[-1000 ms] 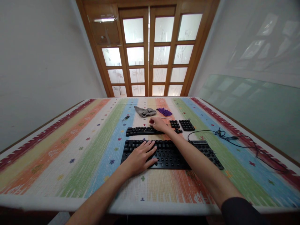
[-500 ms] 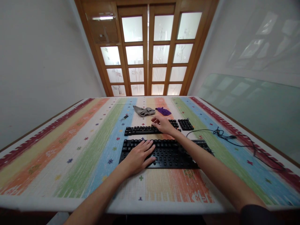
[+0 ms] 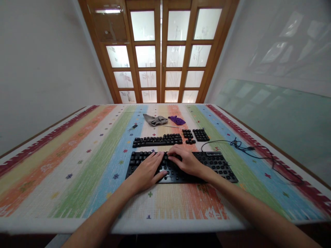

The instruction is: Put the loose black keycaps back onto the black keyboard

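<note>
A black keyboard (image 3: pixel 214 168) lies across the table in front of me, with keycaps on its upper left part and bare switches over much of the rest. My left hand (image 3: pixel 148 172) rests flat on its left side, fingers stretched out and thumb apart. At the upper middle of the keyboard, my right hand (image 3: pixel 184 160) is bent in a pinch, its fingertips on a small dark keycap that is mostly hidden. Behind the keyboard, loose black keycaps (image 3: pixel 157 140) stand in rows, with smaller keycap groups (image 3: pixel 201 135) to the right.
A grey cloth (image 3: pixel 155 120) and a purple cloth (image 3: pixel 177 120) lie farther back, near a thin wire tool (image 3: pixel 168 126). To the left is a small black-and-metal puller-like item (image 3: pixel 134 127). The keyboard's black cable (image 3: pixel 240 144) tangles on the right over the striped tablecloth (image 3: pixel 103 165).
My right hand has come back from the loose keycap rows to the keyboard, beside my left hand. The left hand stays on the keyboard. The view has shifted slightly.
</note>
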Demonstrator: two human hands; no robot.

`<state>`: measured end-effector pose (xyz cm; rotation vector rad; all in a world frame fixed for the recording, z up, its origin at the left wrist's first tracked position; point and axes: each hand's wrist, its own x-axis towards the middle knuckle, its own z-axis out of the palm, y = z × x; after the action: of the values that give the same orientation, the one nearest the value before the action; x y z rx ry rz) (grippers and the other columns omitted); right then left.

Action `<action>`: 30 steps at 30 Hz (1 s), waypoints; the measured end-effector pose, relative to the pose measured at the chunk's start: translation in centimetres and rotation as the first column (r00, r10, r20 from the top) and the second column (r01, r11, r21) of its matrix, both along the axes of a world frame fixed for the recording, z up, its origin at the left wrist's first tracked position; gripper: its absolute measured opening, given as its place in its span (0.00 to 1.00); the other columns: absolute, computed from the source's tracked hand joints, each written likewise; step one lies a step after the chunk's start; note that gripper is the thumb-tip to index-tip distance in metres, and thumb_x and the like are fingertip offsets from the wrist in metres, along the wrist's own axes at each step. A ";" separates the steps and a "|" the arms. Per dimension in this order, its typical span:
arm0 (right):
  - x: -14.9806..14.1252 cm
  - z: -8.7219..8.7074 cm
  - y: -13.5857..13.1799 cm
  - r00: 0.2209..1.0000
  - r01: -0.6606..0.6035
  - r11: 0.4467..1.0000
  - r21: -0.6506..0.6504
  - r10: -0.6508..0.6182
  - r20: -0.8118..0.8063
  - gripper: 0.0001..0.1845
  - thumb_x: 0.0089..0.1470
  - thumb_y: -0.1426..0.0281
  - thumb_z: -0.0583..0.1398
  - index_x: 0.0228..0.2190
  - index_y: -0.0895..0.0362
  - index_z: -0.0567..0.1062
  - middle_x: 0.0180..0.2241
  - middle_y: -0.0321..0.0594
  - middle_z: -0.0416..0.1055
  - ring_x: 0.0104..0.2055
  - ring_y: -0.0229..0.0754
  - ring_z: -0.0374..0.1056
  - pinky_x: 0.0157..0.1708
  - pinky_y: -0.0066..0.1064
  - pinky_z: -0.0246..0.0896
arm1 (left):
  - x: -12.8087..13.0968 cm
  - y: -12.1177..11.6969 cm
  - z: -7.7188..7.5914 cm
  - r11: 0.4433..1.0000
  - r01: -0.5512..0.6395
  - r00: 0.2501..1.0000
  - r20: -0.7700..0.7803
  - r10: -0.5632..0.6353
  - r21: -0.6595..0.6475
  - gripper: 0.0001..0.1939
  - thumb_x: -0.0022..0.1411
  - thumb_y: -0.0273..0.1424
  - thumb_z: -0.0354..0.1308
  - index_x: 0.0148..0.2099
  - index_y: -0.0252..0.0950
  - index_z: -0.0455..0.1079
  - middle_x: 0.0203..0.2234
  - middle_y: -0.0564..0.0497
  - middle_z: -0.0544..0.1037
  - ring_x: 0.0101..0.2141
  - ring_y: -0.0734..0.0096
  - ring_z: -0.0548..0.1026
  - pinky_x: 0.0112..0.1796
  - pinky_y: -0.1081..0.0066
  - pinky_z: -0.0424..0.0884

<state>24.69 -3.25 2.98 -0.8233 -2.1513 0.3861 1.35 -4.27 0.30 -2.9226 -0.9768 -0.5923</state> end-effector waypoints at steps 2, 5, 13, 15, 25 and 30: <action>0.0 -0.5 -0.4 1.000 -0.021 1.000 0.015 0.021 0.006 0.05 0.64 0.73 0.57 0.39 0.56 0.74 0.37 0.42 0.72 0.40 0.42 0.70 0.42 0.35 0.68 | 0.0 0.1 0.0 1.000 -0.001 1.000 0.011 0.001 -0.004 0.35 0.74 0.46 0.45 0.73 0.34 0.43 0.66 0.38 0.62 0.65 0.56 0.62 0.64 0.55 0.58; -0.1 -1.3 -0.6 0.999 -0.030 0.999 0.039 0.031 -0.018 0.06 0.64 0.74 0.56 0.40 0.56 0.74 0.39 0.43 0.71 0.42 0.43 0.69 0.43 0.36 0.69 | -0.1 0.2 0.1 1.000 0.012 0.999 0.050 -0.012 -0.001 0.32 0.74 0.44 0.46 0.72 0.35 0.46 0.65 0.39 0.64 0.65 0.56 0.63 0.64 0.55 0.60; -0.4 -1.8 -1.4 1.000 -0.029 0.996 0.080 0.028 0.011 0.07 0.65 0.74 0.56 0.43 0.55 0.73 0.40 0.44 0.71 0.42 0.43 0.70 0.43 0.36 0.71 | 0.0 0.2 0.4 0.998 0.037 0.981 0.190 -0.044 0.042 0.21 0.72 0.33 0.52 0.65 0.36 0.61 0.59 0.41 0.72 0.59 0.57 0.70 0.59 0.53 0.68; -0.4 -1.9 -1.5 1.000 -0.015 0.995 0.095 0.014 0.013 0.08 0.65 0.75 0.56 0.45 0.55 0.72 0.40 0.44 0.72 0.43 0.44 0.71 0.44 0.36 0.72 | 0.1 0.1 0.5 0.998 0.040 0.974 0.219 -0.051 0.056 0.20 0.71 0.31 0.52 0.63 0.37 0.64 0.59 0.42 0.72 0.59 0.57 0.70 0.59 0.52 0.68; -0.5 -2.4 -1.5 0.997 0.006 0.977 0.211 -0.023 0.076 0.11 0.65 0.75 0.54 0.48 0.56 0.70 0.42 0.46 0.72 0.43 0.45 0.72 0.44 0.37 0.74 | 0.5 0.1 0.6 0.989 0.092 0.965 0.234 -0.117 0.117 0.13 0.69 0.27 0.54 0.54 0.37 0.73 0.54 0.43 0.75 0.53 0.56 0.73 0.52 0.51 0.72; -0.6 -2.5 -1.6 0.997 0.020 0.971 0.238 -0.037 0.069 0.10 0.66 0.75 0.54 0.47 0.57 0.71 0.41 0.46 0.73 0.42 0.43 0.73 0.42 0.34 0.74 | 0.4 0.0 0.6 0.990 0.098 0.967 0.224 -0.118 0.096 0.14 0.69 0.27 0.54 0.55 0.37 0.72 0.54 0.43 0.75 0.53 0.56 0.72 0.52 0.51 0.71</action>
<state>24.09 -4.84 0.47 -0.7405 -2.1980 0.0815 1.77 -4.28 0.93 -2.8934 -0.7876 -0.9699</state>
